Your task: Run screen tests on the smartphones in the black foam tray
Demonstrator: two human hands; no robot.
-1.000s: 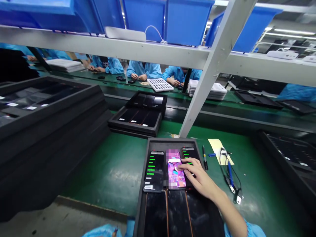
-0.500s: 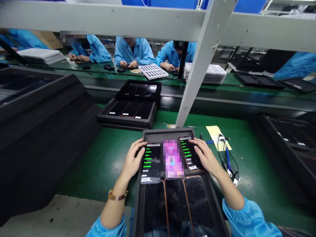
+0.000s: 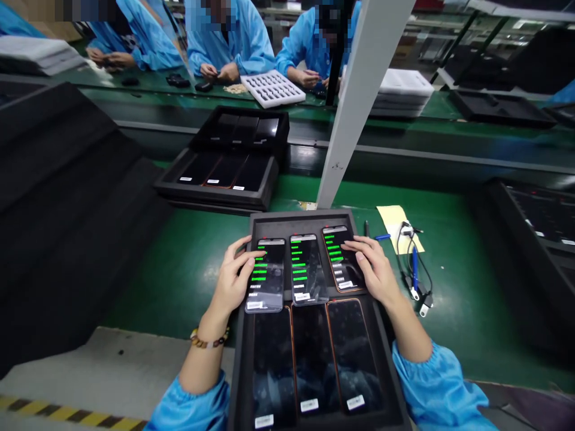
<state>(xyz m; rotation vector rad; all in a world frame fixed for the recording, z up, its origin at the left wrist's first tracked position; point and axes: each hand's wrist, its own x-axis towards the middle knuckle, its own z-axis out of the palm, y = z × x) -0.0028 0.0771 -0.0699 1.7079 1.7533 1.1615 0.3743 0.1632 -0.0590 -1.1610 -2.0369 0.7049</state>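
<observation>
Resting on a black foam tray [image 3: 246, 335] on the green bench [image 3: 188, 281], both hands work at its far row of three lit phones, each showing lines of green text. The left hand [image 3: 234, 280] is curled about the outer edge of the left phone [image 3: 267, 281]: fingers along the side, thumb laid across the upper screen, so it grasps that phone. A beaded bracelet [image 3: 207, 342] sits on its wrist. The right hand [image 3: 375, 272] lies over the outer side of the right phone [image 3: 338, 254], which sits slightly askew in its slot; the fingers are stretched flat on the glass, and I cannot tell whether the thumb grips beneath. Between the two hands lies the middle phone [image 3: 304, 269], touched by neither. Nearer the body than both hands, the tray's near row holds three dark phones [image 3: 314, 353] with small white labels at their lower ends.

Just outside the right hand lie a bundle of cables [image 3: 411, 269] and a blue pen [image 3: 414, 268]; beyond them a yellow note [image 3: 395, 218]. Ahead of the fingers a white post [image 3: 354, 114] rises from the bench. Beyond the left hand sits another tray of phones [image 3: 215, 179], and well outside it a tall stack of black trays [image 3: 67, 209]. Far ahead, people in blue coats [image 3: 251, 42] work at another bench.
</observation>
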